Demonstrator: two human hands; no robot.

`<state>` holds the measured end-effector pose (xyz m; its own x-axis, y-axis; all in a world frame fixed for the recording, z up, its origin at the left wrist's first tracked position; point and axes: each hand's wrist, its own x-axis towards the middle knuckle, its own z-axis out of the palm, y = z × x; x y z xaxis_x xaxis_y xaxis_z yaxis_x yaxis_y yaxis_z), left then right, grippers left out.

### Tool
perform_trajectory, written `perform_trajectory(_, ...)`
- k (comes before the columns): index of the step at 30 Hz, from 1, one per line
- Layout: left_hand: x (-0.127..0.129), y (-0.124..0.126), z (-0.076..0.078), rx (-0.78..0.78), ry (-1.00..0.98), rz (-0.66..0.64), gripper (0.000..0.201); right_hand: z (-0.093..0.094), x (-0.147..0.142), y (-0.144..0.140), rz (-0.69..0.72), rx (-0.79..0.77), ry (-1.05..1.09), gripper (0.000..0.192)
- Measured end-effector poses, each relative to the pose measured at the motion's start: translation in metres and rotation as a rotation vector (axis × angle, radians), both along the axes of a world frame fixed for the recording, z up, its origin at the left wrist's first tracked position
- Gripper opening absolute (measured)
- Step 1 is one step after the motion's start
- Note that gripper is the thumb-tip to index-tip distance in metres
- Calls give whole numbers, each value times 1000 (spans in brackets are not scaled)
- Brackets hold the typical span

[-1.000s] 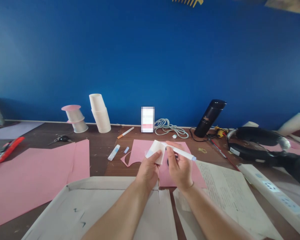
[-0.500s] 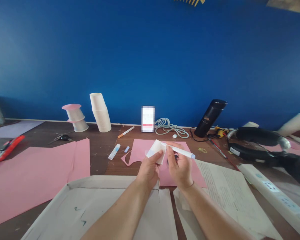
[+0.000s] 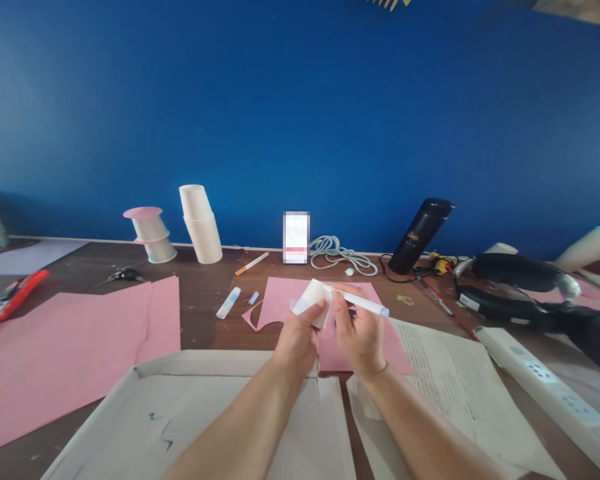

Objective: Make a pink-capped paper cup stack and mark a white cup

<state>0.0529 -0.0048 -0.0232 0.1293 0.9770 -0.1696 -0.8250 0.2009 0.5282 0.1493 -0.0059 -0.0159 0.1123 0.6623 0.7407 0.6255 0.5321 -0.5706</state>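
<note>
My left hand [image 3: 300, 337] is closed round a small white paper cup [image 3: 311, 297], held tilted above a pink sheet [image 3: 280, 293] with curved pieces cut from it. In my right hand [image 3: 359, 333] is a white marker pen [image 3: 363, 303] with a light blue end, pinched between thumb and fingers. The pen's tip meets or nearly meets the cup's side; I cannot tell which. A dark object [image 3: 351, 313] lies partly hidden behind my right hand. Left of the pink sheet are a glue stick [image 3: 229, 303] and a small blue cap [image 3: 253, 298].
Stacked paper cups [image 3: 203, 233] and a two-cup piece with pink discs [image 3: 153, 237] stand at the back left. Along the wall are a phone [image 3: 296, 238], a coiled cable [image 3: 337, 255] and a black flask [image 3: 420, 237]. A power strip [image 3: 545, 380] and headphones [image 3: 515, 280] lie right.
</note>
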Motion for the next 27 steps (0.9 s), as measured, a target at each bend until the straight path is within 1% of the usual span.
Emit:
perform_trajectory(10,0,1,-1,-17,-17,8,32,-2,1,1,-7,-1,-4,22)
perform_trajectory(18,-1,0,-1,-18,-22,0,29,-1,0,0,-6,5,-11,22)
perform_trajectory(21,0,0,-1,-41,-14,7,28,-1,0,0,-10,7,-16,22)
perform_trajectory(27,0,0,-2,-52,-17,2,30,-2,1,0,-7,10,-22,21)
